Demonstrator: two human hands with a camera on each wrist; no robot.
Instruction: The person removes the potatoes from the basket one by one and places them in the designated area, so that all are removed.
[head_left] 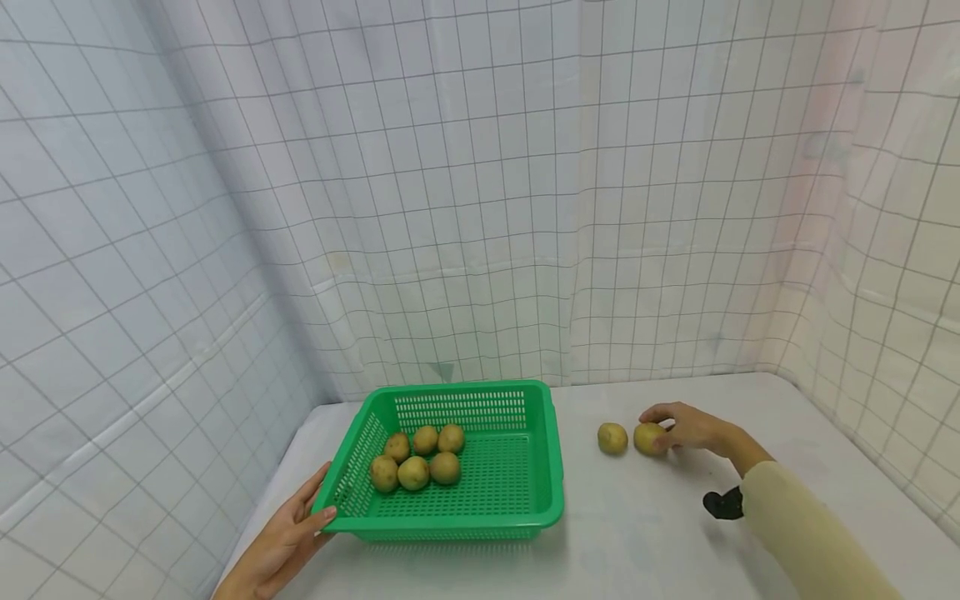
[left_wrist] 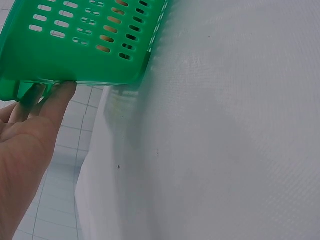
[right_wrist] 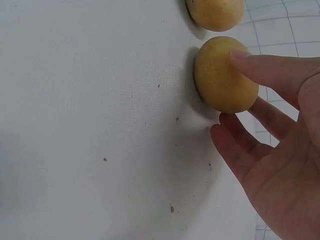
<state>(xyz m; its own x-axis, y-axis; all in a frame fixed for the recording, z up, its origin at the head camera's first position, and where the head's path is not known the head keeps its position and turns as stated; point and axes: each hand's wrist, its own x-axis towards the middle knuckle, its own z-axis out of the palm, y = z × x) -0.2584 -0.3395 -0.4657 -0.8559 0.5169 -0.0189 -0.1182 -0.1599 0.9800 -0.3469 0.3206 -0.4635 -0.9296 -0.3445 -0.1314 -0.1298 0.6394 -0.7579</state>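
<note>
A green plastic basket (head_left: 495, 523) with slotted walls stands on the white surface. Several potatoes (head_left: 414, 473) lie in its left half. My left hand (head_left: 281, 537) grips the basket's rim at the near left corner, thumb on top; in the left wrist view its fingers (left_wrist: 60, 102) reach the rim. To the right of the basket, my right hand (head_left: 693, 429) holds a potato (head_left: 647, 439) that rests on the surface. The right wrist view shows the thumb (right_wrist: 270, 70) on this potato (right_wrist: 222, 80) and fingers around its far side. Another potato (head_left: 612, 438) sits just left of it.
White sheets with a grid pattern (head_left: 465, 208) hang behind and on both sides. Small dark crumbs (right_wrist: 172, 209) dot the white tabletop (head_left: 622, 533). A black object (head_left: 723, 504) shows at the right sleeve's cuff.
</note>
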